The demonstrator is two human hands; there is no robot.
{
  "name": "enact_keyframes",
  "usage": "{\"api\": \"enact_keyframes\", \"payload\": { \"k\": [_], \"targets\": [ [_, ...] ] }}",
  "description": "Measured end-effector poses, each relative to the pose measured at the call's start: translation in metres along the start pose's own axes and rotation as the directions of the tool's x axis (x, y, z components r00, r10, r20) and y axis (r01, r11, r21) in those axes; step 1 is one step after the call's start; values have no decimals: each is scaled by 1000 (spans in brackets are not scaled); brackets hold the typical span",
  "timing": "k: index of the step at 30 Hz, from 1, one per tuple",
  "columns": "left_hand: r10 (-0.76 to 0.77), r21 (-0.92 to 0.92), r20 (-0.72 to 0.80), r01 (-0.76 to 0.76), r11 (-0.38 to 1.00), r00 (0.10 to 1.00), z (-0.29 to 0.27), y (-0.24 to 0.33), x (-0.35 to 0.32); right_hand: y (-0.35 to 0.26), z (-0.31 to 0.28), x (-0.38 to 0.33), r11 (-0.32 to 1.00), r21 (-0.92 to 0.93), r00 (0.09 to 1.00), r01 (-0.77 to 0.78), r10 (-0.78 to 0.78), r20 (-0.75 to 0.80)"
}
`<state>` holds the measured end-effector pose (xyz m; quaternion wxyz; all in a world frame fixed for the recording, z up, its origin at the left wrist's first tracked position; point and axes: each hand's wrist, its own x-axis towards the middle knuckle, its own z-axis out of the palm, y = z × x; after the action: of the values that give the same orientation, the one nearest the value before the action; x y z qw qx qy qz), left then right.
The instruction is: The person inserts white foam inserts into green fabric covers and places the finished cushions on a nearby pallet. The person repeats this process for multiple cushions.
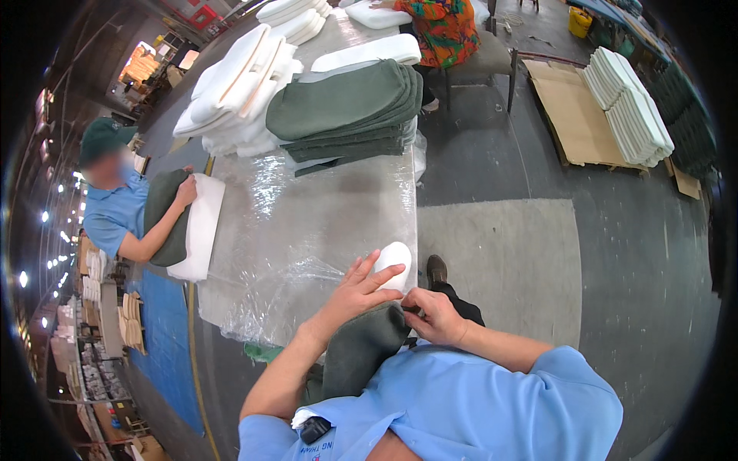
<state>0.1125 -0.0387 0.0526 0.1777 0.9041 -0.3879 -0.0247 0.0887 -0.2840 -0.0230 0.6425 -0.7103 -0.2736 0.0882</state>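
**So, close against my shirt: a green cover (363, 349) and a white pad (394, 261)**

I have the cover up against the front of my blue shirt (477, 399), near the close right corner of the surface (307, 207). The rounded end of the pad shows just past the cover's upper end; how the two meet is hidden under my hands. My left hand (357, 292) lies across that spot, fingers spread wide, a couple of them over the pad; I can't tell whether its thumb is gripping anything. My right hand (437, 316) has its fingers drawn in narrow, pinching the cover's dark edge.

Clear plastic (284, 269) lies wrinkled over the surface. Farther up sit a stack of green covers (342, 104) and, left of it, a pile of white pads (238, 73). Over on the left, a co-worker (115, 207) in a cap holds another green cover (165, 223) beside another white pad (204, 227).
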Motion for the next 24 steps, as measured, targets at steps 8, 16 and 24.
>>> {"api": "enact_keyframes", "payload": {
  "k": [8,16,24],
  "targets": [
    [186,455,71,-197,868,980,-16,6,1,-8,-6,6,942,-170,957,290,-289,35],
    [93,-138,157,-71,988,983,-53,29,8,-15,-12,5,987,-159,944,4,49,326],
    [-231,-591,600,620,516,766,-51,19,20,-1,-15,-1,999,-37,969,28,-18,247]
  ]
}}
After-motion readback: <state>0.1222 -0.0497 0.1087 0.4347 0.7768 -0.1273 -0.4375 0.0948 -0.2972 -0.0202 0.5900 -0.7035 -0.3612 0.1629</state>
